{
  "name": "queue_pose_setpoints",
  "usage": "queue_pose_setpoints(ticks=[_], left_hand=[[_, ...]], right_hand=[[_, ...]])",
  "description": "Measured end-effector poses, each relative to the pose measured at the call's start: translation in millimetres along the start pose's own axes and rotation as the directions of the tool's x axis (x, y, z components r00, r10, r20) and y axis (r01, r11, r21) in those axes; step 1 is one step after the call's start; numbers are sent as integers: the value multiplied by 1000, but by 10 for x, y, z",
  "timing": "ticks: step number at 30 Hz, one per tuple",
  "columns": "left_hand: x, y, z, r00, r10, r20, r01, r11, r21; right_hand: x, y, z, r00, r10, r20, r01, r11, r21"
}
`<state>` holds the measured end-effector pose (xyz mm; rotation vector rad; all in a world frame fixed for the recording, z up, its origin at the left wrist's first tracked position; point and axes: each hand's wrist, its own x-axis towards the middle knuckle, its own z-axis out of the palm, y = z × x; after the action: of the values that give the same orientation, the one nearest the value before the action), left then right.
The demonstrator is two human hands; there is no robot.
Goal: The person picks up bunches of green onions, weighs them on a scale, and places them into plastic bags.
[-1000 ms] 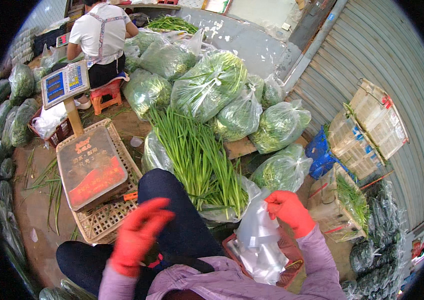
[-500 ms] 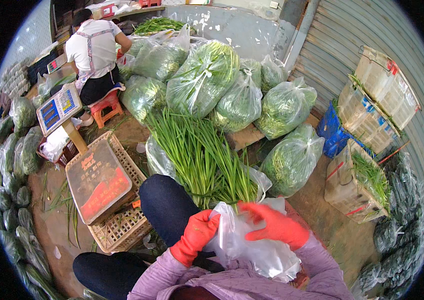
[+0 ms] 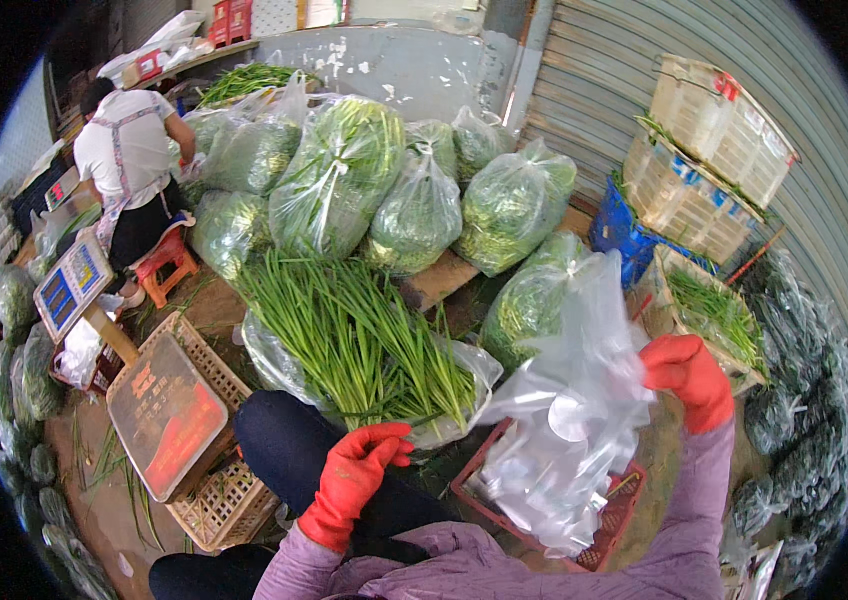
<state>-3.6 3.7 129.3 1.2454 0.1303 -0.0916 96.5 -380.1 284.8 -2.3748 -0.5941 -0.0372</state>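
Note:
Both my hands wear red rubber gloves. At the right, my right hand [image 3: 692,380] grips the edge of a clear plastic bag [image 3: 599,340], which hangs loose and billows to its left. My left hand [image 3: 352,485] is by my knee, fingers loosely curled and apart with nothing in them. In front of it, long green garlic chives [image 3: 359,340] lie heaped on an opened clear bag [image 3: 484,375]. Below the lifted bag, more thin plastic bags [image 3: 534,490] fill a red basket [image 3: 624,500].
Left of my knee, a platform scale [image 3: 169,415] rests on beige crates [image 3: 219,510]. Stuffed bags of greens [image 3: 339,180] stand beyond the chives. Pale crates [image 3: 689,200] are stacked at the right. A co-worker [image 3: 129,150] sits on a red stool [image 3: 169,265] at the far left.
My hands have moved apart. The left has let go of the plastic and shifted left; the right has swung right, raising a bag. The view has turned rightward, uncovering the red basket.

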Motion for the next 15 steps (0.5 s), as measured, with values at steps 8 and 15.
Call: queue_pose_setpoints(ticks=[8, 15], left_hand=[[-8, 50, 86, 997, 24, 71, -31, 994, 108], [-203, 392, 415, 912, 249, 325, -366, 853, 373]], right_hand=[[11, 84, -207, 904, -31, -426, -38, 988, -153], [278, -232, 472, 934, -235, -269, 158, 947, -279]])
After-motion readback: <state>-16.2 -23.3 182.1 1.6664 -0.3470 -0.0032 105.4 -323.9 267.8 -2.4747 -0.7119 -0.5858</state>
